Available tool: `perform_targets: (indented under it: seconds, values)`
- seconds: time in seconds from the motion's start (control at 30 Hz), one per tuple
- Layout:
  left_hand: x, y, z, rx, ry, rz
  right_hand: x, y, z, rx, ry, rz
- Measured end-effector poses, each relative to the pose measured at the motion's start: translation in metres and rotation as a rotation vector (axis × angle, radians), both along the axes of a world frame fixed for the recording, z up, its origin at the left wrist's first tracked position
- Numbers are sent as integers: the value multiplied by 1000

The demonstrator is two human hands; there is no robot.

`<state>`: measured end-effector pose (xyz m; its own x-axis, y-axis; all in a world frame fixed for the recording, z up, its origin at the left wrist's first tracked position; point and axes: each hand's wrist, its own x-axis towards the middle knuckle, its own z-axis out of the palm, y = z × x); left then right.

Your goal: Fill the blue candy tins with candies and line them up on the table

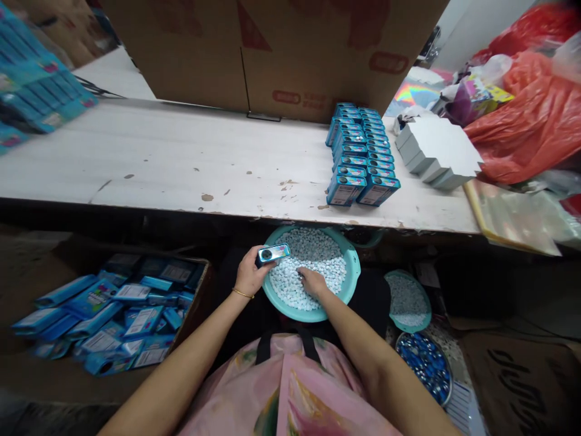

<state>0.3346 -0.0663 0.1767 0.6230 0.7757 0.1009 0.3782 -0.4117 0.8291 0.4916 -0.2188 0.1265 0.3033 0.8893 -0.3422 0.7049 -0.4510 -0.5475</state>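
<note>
My left hand is closed round a small blue box, whose narrow end with a dark round hole faces up. The box is held over the left rim of a turquoise basin on my lap. White, pellet-like pieces fill the basin. Inside it, my right hand reaches down to the pieces with fingers curled together. What the right fingers hold, if anything, is too small to make out.
Blue boxes stand in two rows on the white table. At lower left, a carton holds many more. White stacked cartons and red plastic bags lie right. On the floor are a second basin and a bowl of blue pieces.
</note>
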Motion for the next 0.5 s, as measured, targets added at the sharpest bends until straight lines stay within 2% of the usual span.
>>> perform_targets:
  seconds: [0.1,0.2,0.27,0.37,0.5]
  values:
    - [-7,3,7,-11,-14,45,0,2,-6,17,65,-48]
    - [-11,6,7,-11,-46,65,20,-14,6,46,113,-59]
    - [-9,6,4,-4,-44,67,34,-28,26,88,152,-64]
    - [-2,1,-4,17,2,38,48,-41,69,160,159,-41]
    - [12,-13,-13,48,59,-53,48,-37,126,158,-2,58]
